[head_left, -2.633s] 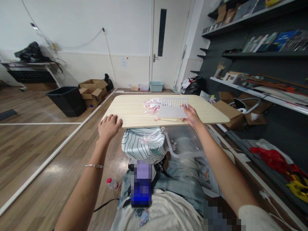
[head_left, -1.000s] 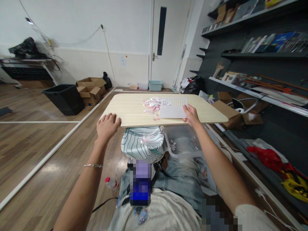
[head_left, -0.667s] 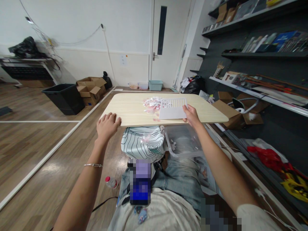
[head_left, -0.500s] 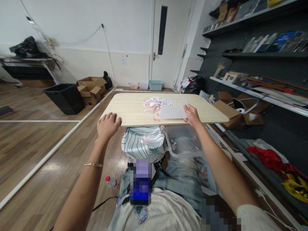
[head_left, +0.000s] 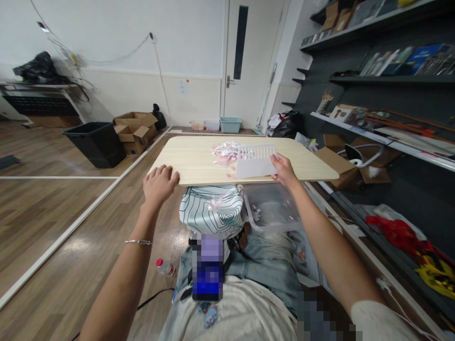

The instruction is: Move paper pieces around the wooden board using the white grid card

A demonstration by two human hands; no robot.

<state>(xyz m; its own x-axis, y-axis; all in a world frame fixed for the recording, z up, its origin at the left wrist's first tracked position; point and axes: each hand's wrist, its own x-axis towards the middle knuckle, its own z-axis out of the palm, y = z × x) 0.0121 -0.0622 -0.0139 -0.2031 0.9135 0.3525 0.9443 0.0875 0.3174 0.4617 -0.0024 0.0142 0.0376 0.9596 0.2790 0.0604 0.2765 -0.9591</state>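
My right hand (head_left: 283,169) pinches the right edge of a thin white plastic sheet (head_left: 254,169) with a row of narrow slots along its far side. The sheet is held over the pale wooden tabletop (head_left: 192,161), whose surface shows through the slots. Just left of it lies a pile of small white and pink plastic pieces (head_left: 227,150), too small to make out; the sheet partly covers them. My left hand (head_left: 159,182) rests on the tabletop's front left corner, fingers laid over the surface and holding nothing.
Below the table's front edge are a white bag with black lines (head_left: 211,218) and a clear plastic bin (head_left: 272,213) with a few white scraps. A red-capped bottle (head_left: 165,267) stands on the floor at left. Dark shelves (head_left: 384,80) line the right wall.
The white sheet has tilted slightly, its near edge a little closer to me, and the slots show more clearly. My left hand stays at the table corner.
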